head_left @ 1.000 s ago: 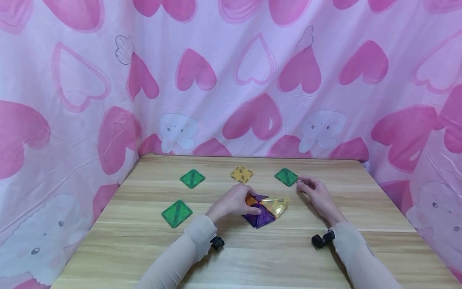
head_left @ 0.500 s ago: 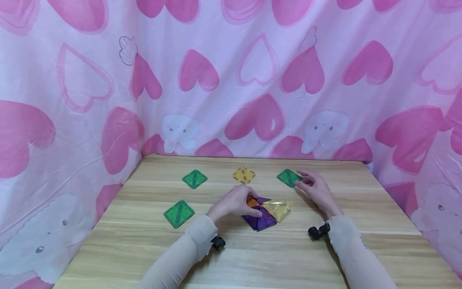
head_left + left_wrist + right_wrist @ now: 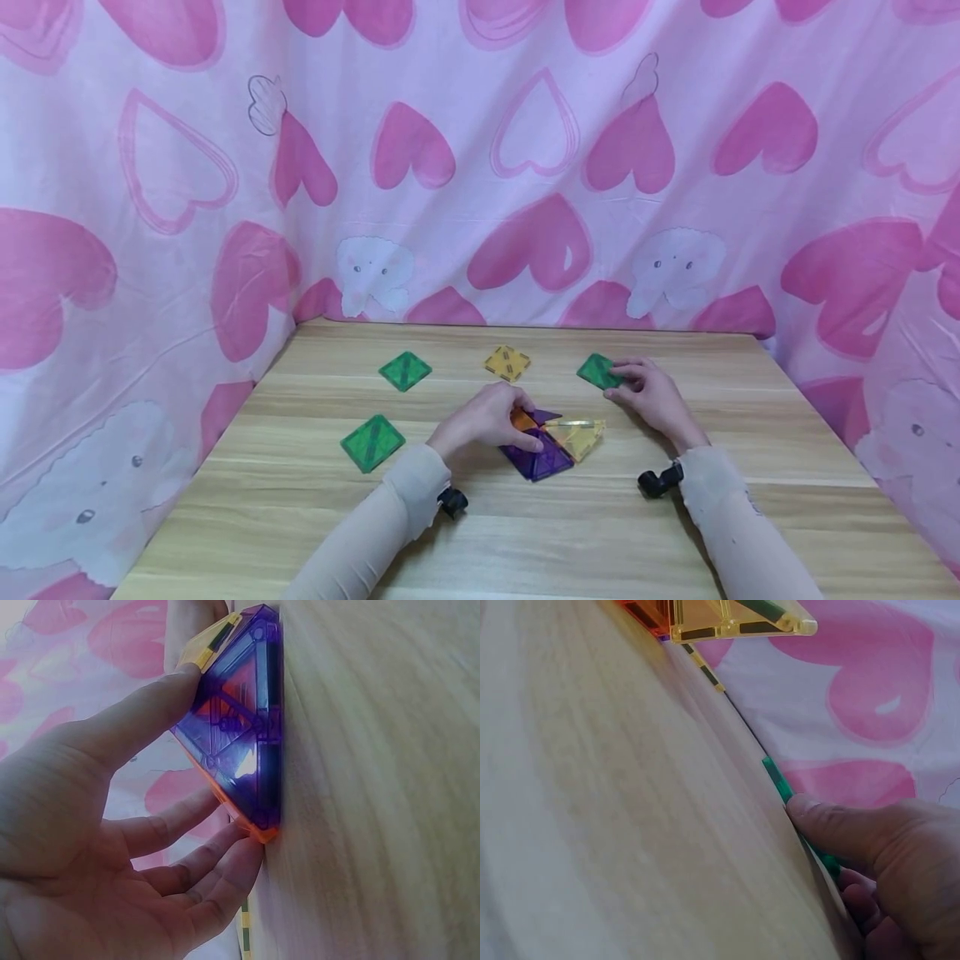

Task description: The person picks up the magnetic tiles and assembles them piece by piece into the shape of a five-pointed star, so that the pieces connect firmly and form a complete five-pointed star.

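Left hand gripped tile cluster, right hand pinched green tile toward far right corner of counter, yellow tile lay beyond cluster.

In the head view, the left hand hides the left side of the joined tile structure and part of its orange tile. The right hand covers the right corner of the far-right green tile. Both beige sleeves and the wooden table run off the bottom edge. In the left wrist view, the left edge cuts the hand. In the right wrist view, the structure leaves the top, the hand leaves the right, and the wood grain blurs.
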A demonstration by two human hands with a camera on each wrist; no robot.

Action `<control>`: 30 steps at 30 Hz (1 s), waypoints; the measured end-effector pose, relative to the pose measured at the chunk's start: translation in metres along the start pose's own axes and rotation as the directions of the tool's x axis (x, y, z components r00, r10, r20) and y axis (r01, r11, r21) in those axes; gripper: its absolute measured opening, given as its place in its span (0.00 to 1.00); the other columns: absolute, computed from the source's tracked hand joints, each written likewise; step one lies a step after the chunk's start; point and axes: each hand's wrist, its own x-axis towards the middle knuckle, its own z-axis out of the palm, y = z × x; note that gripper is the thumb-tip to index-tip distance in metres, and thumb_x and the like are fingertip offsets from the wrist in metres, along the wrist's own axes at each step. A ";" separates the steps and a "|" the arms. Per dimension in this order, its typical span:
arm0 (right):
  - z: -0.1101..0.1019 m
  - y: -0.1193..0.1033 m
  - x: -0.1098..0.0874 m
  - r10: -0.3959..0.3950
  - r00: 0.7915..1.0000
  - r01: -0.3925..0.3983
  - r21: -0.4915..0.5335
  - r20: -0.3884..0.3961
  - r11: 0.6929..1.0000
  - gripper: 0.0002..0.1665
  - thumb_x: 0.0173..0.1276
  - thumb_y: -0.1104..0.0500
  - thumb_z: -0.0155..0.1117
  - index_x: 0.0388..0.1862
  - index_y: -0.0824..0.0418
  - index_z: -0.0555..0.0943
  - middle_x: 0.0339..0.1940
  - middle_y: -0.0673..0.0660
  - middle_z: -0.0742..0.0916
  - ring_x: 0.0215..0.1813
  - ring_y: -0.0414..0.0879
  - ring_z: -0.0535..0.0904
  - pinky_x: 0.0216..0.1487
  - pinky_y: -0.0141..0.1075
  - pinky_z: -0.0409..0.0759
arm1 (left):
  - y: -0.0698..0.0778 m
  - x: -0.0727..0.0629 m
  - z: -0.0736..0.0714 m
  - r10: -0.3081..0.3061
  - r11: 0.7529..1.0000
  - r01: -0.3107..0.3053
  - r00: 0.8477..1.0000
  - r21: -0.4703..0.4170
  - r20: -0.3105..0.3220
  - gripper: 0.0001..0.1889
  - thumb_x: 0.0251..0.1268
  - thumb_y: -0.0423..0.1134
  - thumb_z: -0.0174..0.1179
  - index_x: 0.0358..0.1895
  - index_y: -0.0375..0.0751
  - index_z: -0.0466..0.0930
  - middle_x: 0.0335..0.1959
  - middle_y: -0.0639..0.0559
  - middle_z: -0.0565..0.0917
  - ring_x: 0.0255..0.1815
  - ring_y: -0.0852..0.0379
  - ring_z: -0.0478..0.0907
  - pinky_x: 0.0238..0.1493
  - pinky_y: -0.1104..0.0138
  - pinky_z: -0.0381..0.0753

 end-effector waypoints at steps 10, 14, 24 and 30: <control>-0.003 0.001 -0.002 0.019 0.999 -0.020 0.028 0.032 0.999 0.24 0.76 0.62 0.77 0.68 0.67 0.87 0.75 0.68 0.77 0.64 0.66 0.82 0.67 0.60 0.80 | 0.002 0.001 -0.005 0.037 0.999 -0.037 0.999 -0.013 0.034 0.29 0.58 0.51 0.88 0.59 0.42 0.90 0.51 0.53 0.91 0.50 0.55 0.82 0.52 0.67 0.81; -0.003 0.003 -0.003 -0.014 0.997 0.011 0.035 0.072 0.999 0.21 0.79 0.66 0.72 0.69 0.64 0.87 0.77 0.66 0.79 0.69 0.65 0.81 0.68 0.60 0.80 | 0.001 0.001 -0.006 0.015 1.000 -0.015 0.999 -0.011 0.035 0.33 0.66 0.58 0.81 0.66 0.41 0.87 0.58 0.50 0.91 0.61 0.54 0.85 0.65 0.61 0.84; -0.005 -0.002 -0.002 -0.028 0.986 0.008 0.118 0.166 0.993 0.22 0.81 0.70 0.66 0.68 0.57 0.89 0.79 0.57 0.82 0.82 0.66 0.72 0.79 0.66 0.71 | 0.002 0.016 -0.004 -0.086 0.983 0.081 0.996 -0.162 -0.024 0.28 0.83 0.53 0.68 0.71 0.35 0.84 0.55 0.49 0.91 0.58 0.54 0.86 0.66 0.53 0.86; 0.003 -0.008 0.001 -0.136 0.967 0.101 0.165 0.217 0.981 0.21 0.79 0.70 0.68 0.66 0.59 0.90 0.76 0.58 0.85 0.79 0.65 0.77 0.79 0.56 0.74 | 0.002 0.035 0.002 -0.095 0.986 0.085 0.994 -0.142 -0.062 0.25 0.81 0.47 0.70 0.70 0.35 0.85 0.56 0.48 0.91 0.54 0.55 0.85 0.64 0.55 0.87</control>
